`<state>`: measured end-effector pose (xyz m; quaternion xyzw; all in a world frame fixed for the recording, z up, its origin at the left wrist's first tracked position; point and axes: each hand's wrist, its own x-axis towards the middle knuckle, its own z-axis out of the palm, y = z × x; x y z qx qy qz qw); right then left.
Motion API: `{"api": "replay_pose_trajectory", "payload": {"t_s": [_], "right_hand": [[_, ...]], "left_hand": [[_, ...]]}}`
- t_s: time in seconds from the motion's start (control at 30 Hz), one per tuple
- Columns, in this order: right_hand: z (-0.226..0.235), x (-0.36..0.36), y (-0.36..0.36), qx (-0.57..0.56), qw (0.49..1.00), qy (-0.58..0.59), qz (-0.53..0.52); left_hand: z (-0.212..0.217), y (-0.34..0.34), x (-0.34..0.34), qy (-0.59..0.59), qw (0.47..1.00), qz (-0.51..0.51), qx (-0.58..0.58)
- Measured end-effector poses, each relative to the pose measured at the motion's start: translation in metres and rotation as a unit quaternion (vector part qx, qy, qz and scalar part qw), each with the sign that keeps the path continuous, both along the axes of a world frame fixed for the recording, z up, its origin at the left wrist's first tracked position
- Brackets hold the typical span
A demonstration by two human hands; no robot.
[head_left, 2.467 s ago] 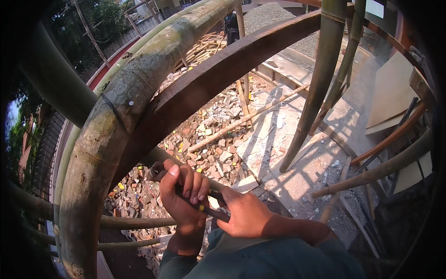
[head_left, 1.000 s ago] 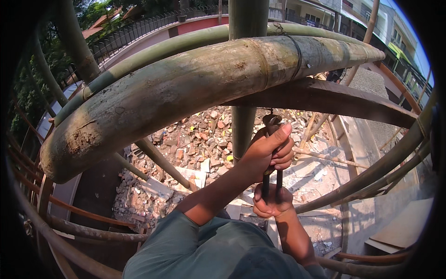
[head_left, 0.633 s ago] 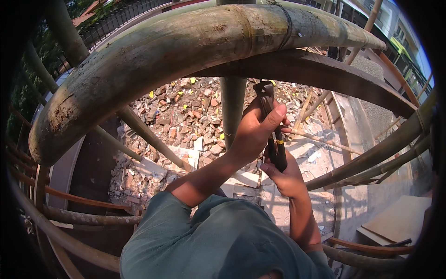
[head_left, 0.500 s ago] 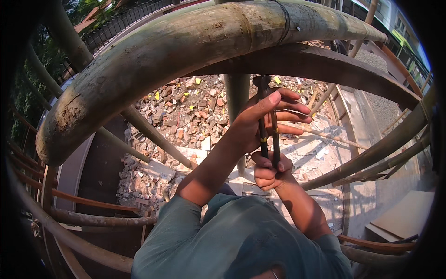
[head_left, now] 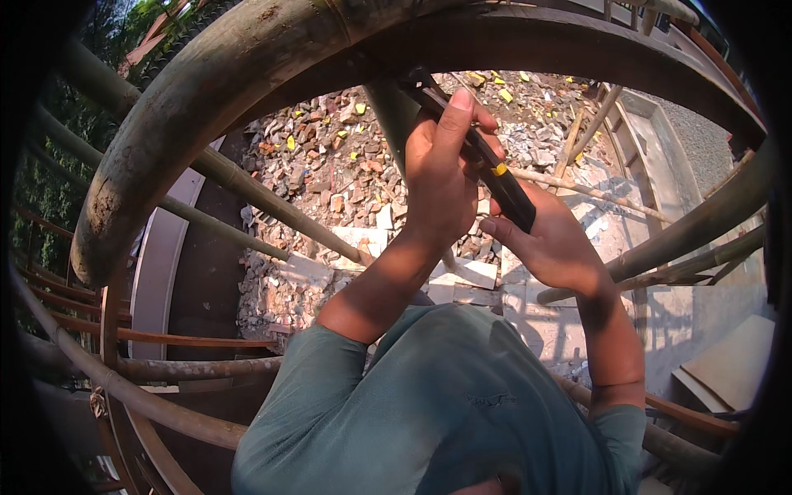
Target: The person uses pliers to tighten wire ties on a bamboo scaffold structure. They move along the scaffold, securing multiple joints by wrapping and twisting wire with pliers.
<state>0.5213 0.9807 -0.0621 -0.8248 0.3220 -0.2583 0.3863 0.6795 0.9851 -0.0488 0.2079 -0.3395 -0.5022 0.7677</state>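
A pair of black pincers with yellow bands on its handles lies slanted between my hands, its jaws up and to the left beside the dark wooden beam. My left hand is wrapped around its upper part, with the thumb laid along it. Lower down, my right hand holds the handle ends against its palm, the thumb stretched toward my left wrist. The fingers of the right hand are partly hidden behind the handles. Whether the jaws touch the beam, I cannot tell.
A thick bamboo pole curves across the top left, with a dark wooden beam behind it. Slanting bamboo poles stand on both sides. Broken-brick rubble covers the ground below. Pale boards lie at the lower right.
The pincers have tipped, jaws to the left and handles to the right. My left hand has closed from spread fingers around them. My right hand has shifted right and loosened its fist.
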Motion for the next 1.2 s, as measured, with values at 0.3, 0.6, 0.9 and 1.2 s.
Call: {"api": "replay_pose_trajectory", "payload": {"t_s": [0.3,0.6,0.9,1.2], "right_hand": [[-0.097,0.075,-0.006,0.644,0.384,-0.335,0.570],[-0.045,0.042,0.013,-0.097,0.992,-0.083,-0.010],[-0.069,0.060,-0.018,0.557,0.676,-0.282,0.391],[-0.079,0.082,-0.022,0.588,0.523,-0.330,0.522]], "left_hand": [[0.013,-0.004,0.046,0.062,0.945,-0.311,-0.081],[0.009,-0.007,0.023,-0.076,0.989,0.085,0.096],[0.025,0.014,0.064,-0.061,0.986,-0.133,0.078],[0.009,-0.001,0.047,-0.010,0.985,-0.146,0.088]]}}
